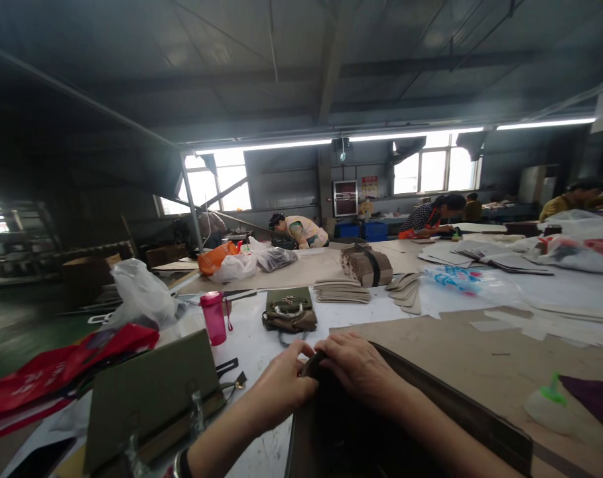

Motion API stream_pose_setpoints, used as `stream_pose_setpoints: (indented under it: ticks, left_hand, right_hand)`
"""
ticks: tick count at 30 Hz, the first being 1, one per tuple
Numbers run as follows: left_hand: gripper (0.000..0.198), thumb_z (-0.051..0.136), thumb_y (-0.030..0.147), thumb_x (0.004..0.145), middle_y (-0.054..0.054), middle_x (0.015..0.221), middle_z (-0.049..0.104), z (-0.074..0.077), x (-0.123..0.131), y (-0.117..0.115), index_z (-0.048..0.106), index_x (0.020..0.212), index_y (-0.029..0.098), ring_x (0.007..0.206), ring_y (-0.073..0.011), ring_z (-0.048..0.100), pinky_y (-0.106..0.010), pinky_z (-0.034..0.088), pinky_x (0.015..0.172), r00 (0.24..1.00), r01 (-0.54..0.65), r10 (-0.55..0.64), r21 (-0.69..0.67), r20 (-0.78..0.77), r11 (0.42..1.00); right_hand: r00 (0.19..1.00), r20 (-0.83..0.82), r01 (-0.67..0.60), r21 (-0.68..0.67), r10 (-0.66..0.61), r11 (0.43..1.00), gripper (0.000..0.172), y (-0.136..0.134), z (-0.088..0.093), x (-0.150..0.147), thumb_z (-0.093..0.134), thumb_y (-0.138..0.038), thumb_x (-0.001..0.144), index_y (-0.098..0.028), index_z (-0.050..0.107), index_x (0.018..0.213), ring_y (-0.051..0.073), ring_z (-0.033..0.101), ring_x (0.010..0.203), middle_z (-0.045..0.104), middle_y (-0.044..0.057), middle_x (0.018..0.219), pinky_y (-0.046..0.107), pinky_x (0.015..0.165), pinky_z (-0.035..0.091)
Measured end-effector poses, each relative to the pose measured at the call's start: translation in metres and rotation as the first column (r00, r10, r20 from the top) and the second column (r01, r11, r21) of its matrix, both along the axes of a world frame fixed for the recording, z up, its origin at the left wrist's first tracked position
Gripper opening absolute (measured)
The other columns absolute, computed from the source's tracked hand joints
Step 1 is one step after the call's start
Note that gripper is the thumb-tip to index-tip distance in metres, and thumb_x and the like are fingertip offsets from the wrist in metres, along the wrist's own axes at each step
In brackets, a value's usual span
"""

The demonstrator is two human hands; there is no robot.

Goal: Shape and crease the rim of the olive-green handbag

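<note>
A dark bag piece (pixel 341 431) with a brown edge strip lies on the table right in front of me. My left hand (pixel 281 385) is closed on its near-left corner, fingers curled round the edge. My right hand (pixel 358 365) presses over the same corner from above, fingers bent down onto the dark material. Beyond the hands sits an olive handbag (pixel 288 309) with a metal handle. An olive flap with metal clasps (pixel 152 398) lies to the left of my left forearm.
A pink bottle (pixel 214 317) stands left of the handbag. Red bags (pixel 57 372) and a clear plastic bag (pixel 142 295) lie at the left. Stacked cardboard pieces (pixel 365 265), a brown sheet (pixel 480 352), a glue bottle (pixel 547 401). Other people work at far tables.
</note>
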State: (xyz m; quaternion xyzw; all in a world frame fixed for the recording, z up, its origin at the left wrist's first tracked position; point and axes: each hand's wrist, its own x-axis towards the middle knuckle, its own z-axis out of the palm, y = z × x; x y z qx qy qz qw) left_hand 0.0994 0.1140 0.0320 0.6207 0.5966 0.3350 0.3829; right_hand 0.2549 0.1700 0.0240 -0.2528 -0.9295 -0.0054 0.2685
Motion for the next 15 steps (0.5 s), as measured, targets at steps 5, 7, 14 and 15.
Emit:
stream_pose_setpoints:
  ticks: [5,7,14,15]
  left_hand:
    - [0.024,0.043,0.015,0.06,0.0,0.064,0.056,0.0,-0.006,-0.001,0.058,0.078,0.012,0.059,-0.0119,0.047,-0.02,0.033,0.052,0.998,-0.003,0.008,0.077,-0.061,0.997]
    - [0.025,0.04,0.017,0.063,0.0,0.065,0.058,0.002,-0.01,0.001,0.061,0.076,0.012,0.063,-0.0133,0.048,-0.021,0.034,0.055,0.994,0.049,-0.038,0.11,-0.101,0.993]
    - [0.029,0.038,0.017,0.066,0.0,0.073,0.062,0.002,-0.016,0.005,0.064,0.079,0.014,0.069,-0.0159,0.052,-0.022,0.037,0.063,0.976,0.143,-0.121,0.114,-0.18,0.983]
    - [0.029,0.038,0.017,0.066,-0.001,0.073,0.062,0.001,-0.016,0.005,0.064,0.078,0.013,0.069,-0.0161,0.052,-0.022,0.037,0.063,0.975,0.14,-0.114,0.126,-0.193,0.982]
  right_hand:
    - [0.998,-0.004,-0.057,-0.039,0.057,0.998,0.017,0.007,0.002,-0.001,0.053,-0.018,0.078,-0.021,0.053,0.095,0.014,0.05,0.081,0.058,0.0,0.087,0.025,0.075,0.033]
    - [0.998,-0.011,-0.065,-0.037,0.064,0.997,0.017,0.009,0.0,0.0,0.054,-0.017,0.078,-0.021,0.053,0.094,0.014,0.051,0.08,0.058,0.0,0.086,0.025,0.075,0.034]
    - [0.996,-0.021,-0.092,-0.023,0.091,0.995,0.013,0.013,-0.003,0.005,0.052,-0.018,0.078,-0.02,0.054,0.091,0.013,0.05,0.078,0.058,0.0,0.082,0.024,0.072,0.035]
    - [0.996,-0.032,-0.083,-0.021,0.083,0.996,0.013,0.013,-0.004,0.005,0.052,-0.018,0.078,-0.02,0.054,0.091,0.013,0.05,0.078,0.058,0.0,0.082,0.024,0.072,0.035]
